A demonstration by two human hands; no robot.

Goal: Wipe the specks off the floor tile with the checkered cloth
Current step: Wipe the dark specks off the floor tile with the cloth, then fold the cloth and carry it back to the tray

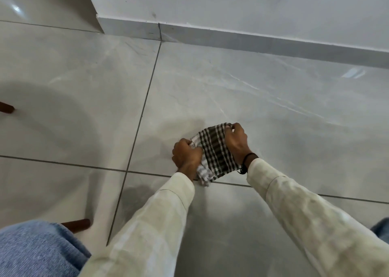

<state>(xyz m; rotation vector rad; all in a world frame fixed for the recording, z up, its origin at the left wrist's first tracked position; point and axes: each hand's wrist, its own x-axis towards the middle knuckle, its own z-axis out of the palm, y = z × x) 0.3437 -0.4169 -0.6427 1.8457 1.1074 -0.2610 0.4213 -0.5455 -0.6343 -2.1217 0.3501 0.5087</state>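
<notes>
My left hand (pixel 186 153) is closed on the near left edge of the checkered cloth (pixel 216 150), and my right hand (pixel 235 138) pinches its far right corner, so the cloth is stretched between them low over the floor tile (pixel 263 116), just beyond the grout line (pixel 147 173) that crosses under my wrists. My cream sleeves (pixel 160 224) reach forward from my denim-covered knee (pixel 35 249), beside a brown wooden leg (pixel 76 224). Farther off, the grey skirting board (pixel 252 40) runs along the foot of the wall (pixel 231 5).
</notes>
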